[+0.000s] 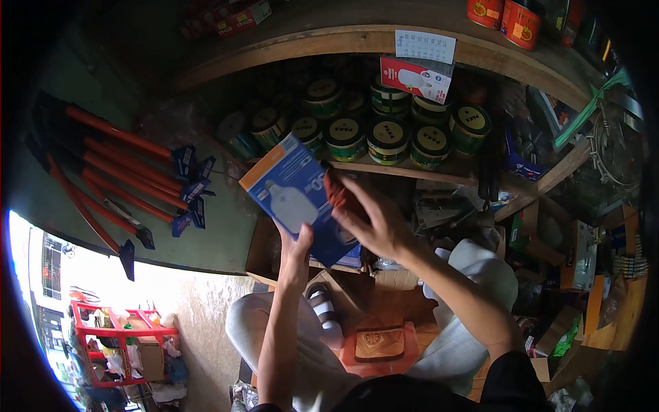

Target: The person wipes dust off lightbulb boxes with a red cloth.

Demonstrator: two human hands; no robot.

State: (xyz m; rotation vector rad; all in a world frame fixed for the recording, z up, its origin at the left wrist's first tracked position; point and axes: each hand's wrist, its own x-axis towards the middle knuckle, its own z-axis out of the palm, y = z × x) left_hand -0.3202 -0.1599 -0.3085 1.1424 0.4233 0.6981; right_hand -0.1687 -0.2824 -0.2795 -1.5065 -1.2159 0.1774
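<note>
Through the head view, I have my left hand (295, 253) grasping the blue box (287, 182) at centre, tilted, while my right hand (374, 221) pinches a red-brown cloth (341, 198) against its face. Round cans (388, 141) stand at twelve to one o'clock; orange-handled tools (130, 175) hang at ten.

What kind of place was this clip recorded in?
Probably a small hardware shop or its storeroom: matching labelled tins line a wooden shelf, several orange-handled tools with blue tags lie together, and the left hand holds a boxed light bulb.
</note>
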